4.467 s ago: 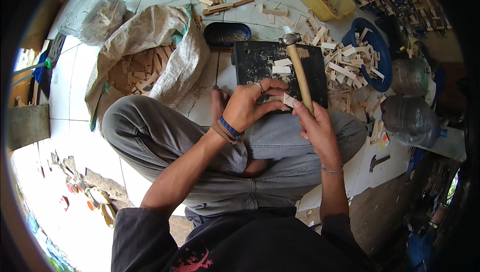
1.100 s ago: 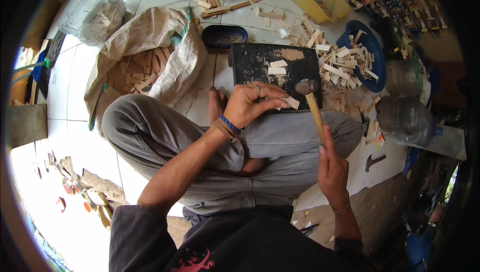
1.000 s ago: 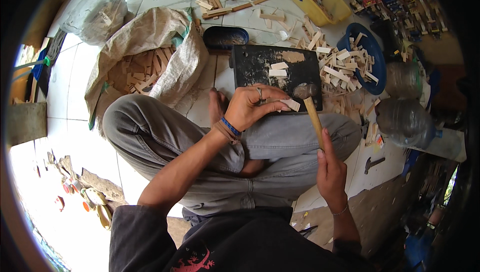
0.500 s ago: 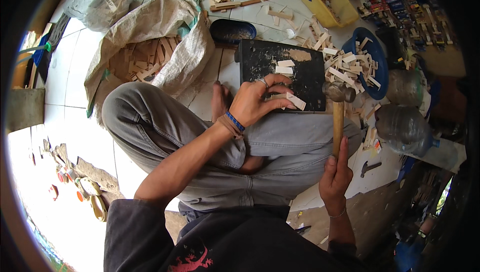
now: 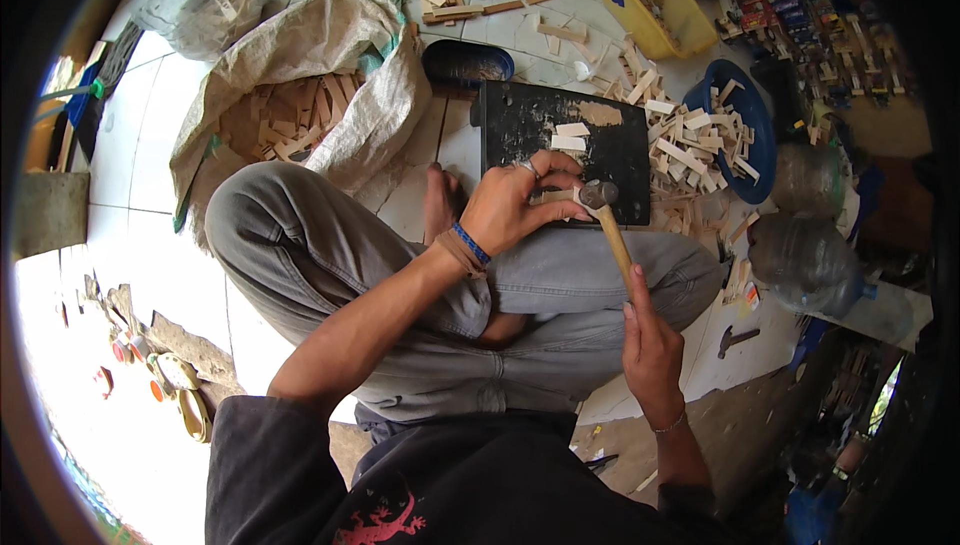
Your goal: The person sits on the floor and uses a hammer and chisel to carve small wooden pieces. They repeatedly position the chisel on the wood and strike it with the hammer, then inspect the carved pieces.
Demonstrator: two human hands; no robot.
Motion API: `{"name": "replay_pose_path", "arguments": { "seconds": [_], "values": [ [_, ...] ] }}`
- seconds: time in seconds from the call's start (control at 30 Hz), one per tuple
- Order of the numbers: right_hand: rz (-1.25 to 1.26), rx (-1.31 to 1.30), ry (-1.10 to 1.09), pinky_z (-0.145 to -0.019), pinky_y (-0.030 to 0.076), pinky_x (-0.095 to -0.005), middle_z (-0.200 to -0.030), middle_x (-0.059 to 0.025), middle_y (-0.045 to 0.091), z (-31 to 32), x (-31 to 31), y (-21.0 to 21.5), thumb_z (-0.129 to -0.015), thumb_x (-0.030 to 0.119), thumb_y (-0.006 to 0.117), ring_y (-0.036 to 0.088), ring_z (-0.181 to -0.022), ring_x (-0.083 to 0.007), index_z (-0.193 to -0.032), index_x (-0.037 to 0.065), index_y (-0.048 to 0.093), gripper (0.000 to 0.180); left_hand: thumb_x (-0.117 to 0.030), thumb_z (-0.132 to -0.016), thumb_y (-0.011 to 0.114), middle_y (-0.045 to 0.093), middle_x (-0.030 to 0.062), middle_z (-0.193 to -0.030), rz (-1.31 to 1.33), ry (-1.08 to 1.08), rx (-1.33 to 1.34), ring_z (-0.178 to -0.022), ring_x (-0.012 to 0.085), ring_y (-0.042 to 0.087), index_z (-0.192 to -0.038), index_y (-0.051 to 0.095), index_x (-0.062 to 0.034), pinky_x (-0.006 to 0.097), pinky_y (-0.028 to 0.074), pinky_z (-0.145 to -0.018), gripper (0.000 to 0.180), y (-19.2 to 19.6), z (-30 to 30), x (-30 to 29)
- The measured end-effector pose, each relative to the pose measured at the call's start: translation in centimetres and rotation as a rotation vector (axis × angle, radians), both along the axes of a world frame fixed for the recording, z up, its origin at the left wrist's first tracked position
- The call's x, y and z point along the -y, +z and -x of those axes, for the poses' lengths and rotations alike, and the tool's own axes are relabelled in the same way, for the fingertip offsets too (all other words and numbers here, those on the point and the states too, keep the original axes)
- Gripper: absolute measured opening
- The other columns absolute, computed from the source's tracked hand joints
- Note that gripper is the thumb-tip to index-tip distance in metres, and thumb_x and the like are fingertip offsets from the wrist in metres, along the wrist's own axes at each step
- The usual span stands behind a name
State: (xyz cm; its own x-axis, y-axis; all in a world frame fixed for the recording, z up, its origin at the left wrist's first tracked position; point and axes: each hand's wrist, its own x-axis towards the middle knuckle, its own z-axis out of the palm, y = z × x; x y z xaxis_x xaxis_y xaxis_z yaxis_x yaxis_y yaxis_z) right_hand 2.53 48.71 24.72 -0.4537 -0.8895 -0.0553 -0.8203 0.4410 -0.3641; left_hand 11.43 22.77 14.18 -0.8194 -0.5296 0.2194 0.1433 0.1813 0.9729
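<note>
My left hand (image 5: pixel 512 201) is closed on a small wood piece (image 5: pixel 553 196) at the near side of a dark board (image 5: pixel 520 130). Most of that piece is hidden by my fingers and the hammer. With my right hand (image 5: pixel 654 353) I grip the wooden handle of a hammer (image 5: pixel 617 241). Its metal head is over the end of the piece, close to my left fingertips; whether it touches, I cannot tell. Two pale wood pieces (image 5: pixel 570 143) lie on the board just beyond my left fingers.
Many wood pieces (image 5: pixel 683 153) are heaped right of the board, some in a blue basin (image 5: pixel 763 150). A woven sack (image 5: pixel 385 110) of wood pieces stands at left. Beyond are a dark blue tray (image 5: pixel 432 65) and a yellow tub (image 5: pixel 625 20). Another hammer (image 5: pixel 738 339) lies at right.
My right hand has swung the hammer leftward, from beside the board's right edge to over the wood piece. My left hand stays in place with its grip.
</note>
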Motion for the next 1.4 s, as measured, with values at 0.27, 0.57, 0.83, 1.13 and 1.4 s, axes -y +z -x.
{"name": "replay_pose_path", "arguments": {
  "seconds": [0.27,0.57,0.83,1.13,1.4],
  "values": [
    [0.072,0.03,0.007,-0.073,0.058,-0.0399,-0.118,-0.0231,0.073,-0.1,1.0,0.3,-0.101,0.003,0.061,0.076,-0.097,-0.036,-0.158,0.009,0.043,0.06,-0.02,-0.087,0.084,0.077,0.0123,-0.113,0.105,-0.001,-0.013,-0.108,0.0238,0.076,-0.126,0.062,-0.0035,0.034,0.06,-0.088,0.048,-0.2,-0.3,0.0],
    [0.5,0.137,-0.124,-0.069,0.058,-0.0387,-0.104,-0.0231,0.072,0.4,-1.6,-0.7,-0.102,0.004,0.053,0.07,-0.073,-0.0279,-0.155,-0.008,0.038,0.056,-0.02,-0.09,0.081,0.079,0.0123,-0.107,0.02,-0.009,0.006,-0.107,0.0245,0.076,-0.133,0.057,-0.0043,0.034,0.059,-0.087,0.051,-0.1,-0.4,0.1],
    [0.111,0.098,-0.025,-0.08,0.059,-0.0404,-0.13,-0.0227,0.069,-0.1,0.5,-1.4,-0.102,0.0,0.06,0.074,-0.104,-0.0369,-0.159,0.009,0.042,0.061,-0.017,-0.091,0.081,0.078,0.0134,-0.108,0.008,-0.018,0.007,-0.108,0.0267,0.076,-0.134,0.056,-0.0045,0.034,0.059,-0.087,0.051,0.2,-0.3,0.1],
    [0.577,0.34,-0.303,-0.06,0.05,-0.0288,-0.086,-0.0093,0.067,0.1,-0.9,0.1,-0.108,0.015,0.052,0.054,-0.061,-0.0133,-0.163,0.001,0.026,0.062,-0.016,-0.09,0.082,0.078,0.0134,-0.109,0.023,-0.003,0.028,-0.107,0.0242,0.076,-0.135,0.056,-0.0047,0.033,0.059,-0.087,0.054,-0.2,-0.3,0.0],
    [0.082,0.097,0.009,-0.075,0.058,-0.0394,-0.121,-0.024,0.071,0.1,-0.1,-2.4,-0.104,0.004,0.058,0.074,-0.093,-0.0362,-0.16,0.006,0.038,0.06,-0.016,-0.089,0.083,0.079,0.0121,-0.107,-0.015,-0.012,0.047,-0.104,0.0224,0.076,-0.137,0.055,-0.006,0.033,0.059,-0.087,0.057,-0.2,-0.4,0.1]
  ]
}}
